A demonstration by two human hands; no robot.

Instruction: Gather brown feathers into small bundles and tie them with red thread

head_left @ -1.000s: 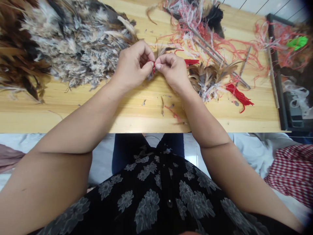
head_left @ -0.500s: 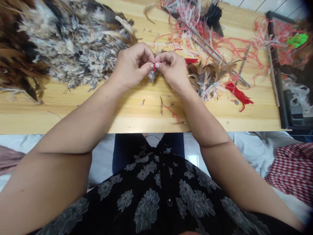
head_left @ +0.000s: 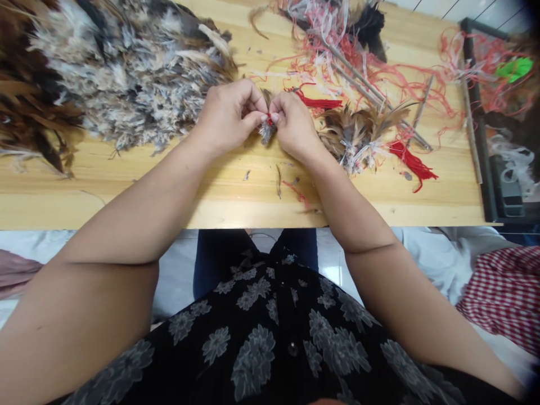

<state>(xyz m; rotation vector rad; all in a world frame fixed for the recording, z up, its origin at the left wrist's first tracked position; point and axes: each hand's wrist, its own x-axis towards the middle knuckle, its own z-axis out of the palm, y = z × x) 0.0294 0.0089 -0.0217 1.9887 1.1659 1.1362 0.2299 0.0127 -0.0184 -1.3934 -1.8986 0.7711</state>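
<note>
My left hand (head_left: 232, 115) and my right hand (head_left: 294, 125) meet above the table, each closed in a pinch with thumb and forefinger. Between the fingertips a red string (head_left: 269, 118) is drawn round a small bunch of feathers (head_left: 265, 135). The bunch's pale, fluffy quill ends point toward me, and its brownish tips show beyond the fingers. The string's ends are hidden in my fingertips. Just past my right hand lies a bundle of red strings (head_left: 323, 103). Right of that hand, brown feather bunches (head_left: 352, 138) rest on the table.
A large heap of grey-white feathers (head_left: 139, 73) covers the left, beside brown feathers (head_left: 29, 107). Tangled pink and white plastic strings (head_left: 320, 34), thin sticks (head_left: 363, 84) and more red strings (head_left: 411, 163) lie to the right. A dark-framed tray (head_left: 478, 124) stands at the right edge.
My right hand has shifted slightly down, baring more of the red string bundle behind it. The red string round the feather bunch shows more clearly between my fingertips.
</note>
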